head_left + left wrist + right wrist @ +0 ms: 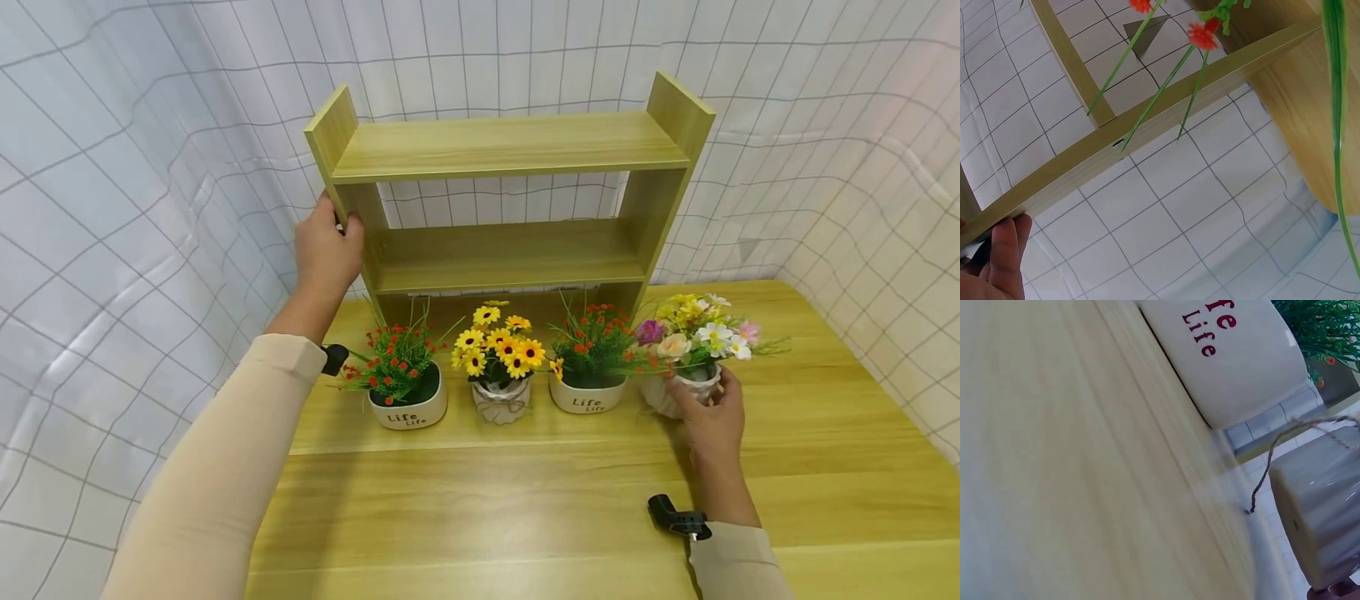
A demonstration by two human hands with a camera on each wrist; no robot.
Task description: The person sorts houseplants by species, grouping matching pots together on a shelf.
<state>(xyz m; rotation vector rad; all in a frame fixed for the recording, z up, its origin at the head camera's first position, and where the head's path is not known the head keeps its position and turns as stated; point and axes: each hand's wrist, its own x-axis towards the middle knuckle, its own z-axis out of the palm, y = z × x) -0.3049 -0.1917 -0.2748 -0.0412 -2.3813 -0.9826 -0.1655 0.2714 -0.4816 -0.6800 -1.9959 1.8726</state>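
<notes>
My left hand (324, 254) grips the left side panel of a wooden shelf (510, 148), thumb on the inner side. In the left wrist view its fingers (1010, 250) lie against the panel's edge. My right hand (711, 421) holds a whitish flowerpot (662, 400) of mixed yellow, white, pink and purple flowers at the row's right end. The right wrist view shows this pot's underside, raised off the table, and a loose twine (1266, 469) hanging from it. Beside it stands a white oval "Life" pot (588, 398) with red flowers.
Further left on the wooden table (487, 508) are a twine-tied pot (501, 406) of yellow sunflowers and another oval "Life" pot (408, 414) with red flowers. They stand before the shelf. A white grid-patterned curtain (810, 150) hangs behind and at both sides.
</notes>
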